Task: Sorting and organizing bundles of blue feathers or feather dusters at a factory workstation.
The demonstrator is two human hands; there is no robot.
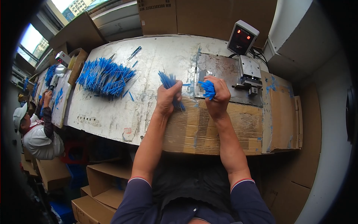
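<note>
My left hand [168,98] is closed round a bundle of thin blue strands [167,79], which look like short cut wires. The bundle is tilted, its ends sticking out above and below my fist. Beside it, my right hand [220,98] grips a second bundle of blue strands [207,89], with the cut ends showing at its left side. Both fists are over the cardboard sheet [223,130] near the metal plate [220,67]. Further left on the table lies a big heap of the same blue strands [106,77], with a few loose ones around it.
A small metal fixture [249,74] stands on the plate's right, below a box with a red lit display [242,37]. A screwdriver-like tool [134,53] lies at the back of the white table [112,119]. Cardboard boxes [108,183] stand below. At far left, a person [41,138] works.
</note>
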